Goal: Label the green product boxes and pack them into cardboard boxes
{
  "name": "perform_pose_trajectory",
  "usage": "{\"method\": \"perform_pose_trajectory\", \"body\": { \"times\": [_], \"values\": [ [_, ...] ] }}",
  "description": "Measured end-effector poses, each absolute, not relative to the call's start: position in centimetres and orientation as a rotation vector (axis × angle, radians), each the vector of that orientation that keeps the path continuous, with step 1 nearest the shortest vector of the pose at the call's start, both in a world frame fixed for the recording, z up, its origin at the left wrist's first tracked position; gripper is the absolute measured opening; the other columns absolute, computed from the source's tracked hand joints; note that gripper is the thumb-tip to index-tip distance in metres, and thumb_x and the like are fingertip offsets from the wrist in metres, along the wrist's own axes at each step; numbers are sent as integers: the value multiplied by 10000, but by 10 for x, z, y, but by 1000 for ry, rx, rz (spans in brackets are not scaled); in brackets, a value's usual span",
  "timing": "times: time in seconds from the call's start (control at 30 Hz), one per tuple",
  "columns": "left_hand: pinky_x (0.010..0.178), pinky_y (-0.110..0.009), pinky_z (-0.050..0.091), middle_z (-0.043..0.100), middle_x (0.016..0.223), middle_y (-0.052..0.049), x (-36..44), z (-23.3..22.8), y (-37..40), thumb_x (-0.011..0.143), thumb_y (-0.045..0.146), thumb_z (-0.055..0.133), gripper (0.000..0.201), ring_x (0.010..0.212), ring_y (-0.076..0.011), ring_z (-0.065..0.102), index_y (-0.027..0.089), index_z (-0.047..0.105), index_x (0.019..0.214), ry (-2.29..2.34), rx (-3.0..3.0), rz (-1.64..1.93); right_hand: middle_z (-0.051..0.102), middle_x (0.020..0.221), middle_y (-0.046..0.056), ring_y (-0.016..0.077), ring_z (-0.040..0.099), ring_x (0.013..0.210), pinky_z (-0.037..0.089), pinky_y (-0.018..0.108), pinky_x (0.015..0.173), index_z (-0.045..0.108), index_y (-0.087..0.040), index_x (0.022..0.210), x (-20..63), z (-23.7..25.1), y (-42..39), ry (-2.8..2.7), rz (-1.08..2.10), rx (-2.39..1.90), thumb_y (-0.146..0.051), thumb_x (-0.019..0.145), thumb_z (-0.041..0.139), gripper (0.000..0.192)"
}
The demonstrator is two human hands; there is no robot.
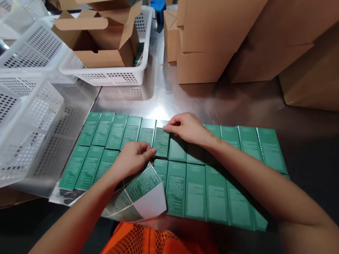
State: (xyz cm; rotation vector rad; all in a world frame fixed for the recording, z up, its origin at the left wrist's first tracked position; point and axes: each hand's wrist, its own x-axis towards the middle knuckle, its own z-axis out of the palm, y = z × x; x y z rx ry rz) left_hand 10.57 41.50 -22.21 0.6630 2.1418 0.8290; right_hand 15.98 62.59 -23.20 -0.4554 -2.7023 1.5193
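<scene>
Steel bench (174, 98), shiny and grey, carries everything, with tall cardboard cartons (222, 29) stacked along its far side. White perforated plastic baskets (14, 121) crowd the left end; the farthest one (113, 77) holds open brown boxes.

Green flat boxes (210, 192) lie in two rows across the middle of the bench, edge to edge, each with its long axis running away from the person, printed face up. The rows themselves run left to right.

Partly under the near row at the left, a label sheet (143, 195) curls upward, its glossy backing bent and a green-printed label showing on it.

Resting on the far row, the right hand (188, 127) has its fingers curled down, fingertips pressing on one green box (161, 142) near its top edge. It grips nothing that can be seen. The left hand (134, 158) is loosely closed, thumb and fingers pinched at the near end of that same box, just above the curled sheet; whether it pinches a label or the sheet's edge cannot be told.
</scene>
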Motion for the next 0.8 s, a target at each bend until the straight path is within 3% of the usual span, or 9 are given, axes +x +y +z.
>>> {"method": "perform_pose_trajectory", "body": {
  "times": [0.33, 0.7, 0.8],
  "values": [
    [522, -272, 259, 488, 474, 15, 104, -224, 421, 781, 483, 544, 381, 489, -130, 385, 186, 640, 563, 2248, 649, 693, 708, 708, 1, 158, 606, 657, 341, 276, 580, 737, -209, 713, 160, -238, 619, -2804, 1250, -430, -309, 841, 749, 163],
    [561, -287, 271, 491, 472, 1, 102, -220, 432, 790, 345, 585, 311, 521, -169, 447, 218, 584, 506, 2372, 753, 475, 697, 792, 27, 193, 599, 727, 345, 296, 625, 699, -206, 749, 163, -237, 610, -2884, 1051, -438, -303, 851, 737, 145],
    [573, -293, 260, 538, 516, -29, 99, -218, 432, 802, 381, 585, 318, 545, -192, 465, 230, 600, 523, 2382, 828, 329, 667, 945, 59, 213, 584, 794, 355, 297, 639, 634, -189, 927, 164, -240, 611, -2828, 959, -467, -317, 776, 798, 257]
  ]
}}
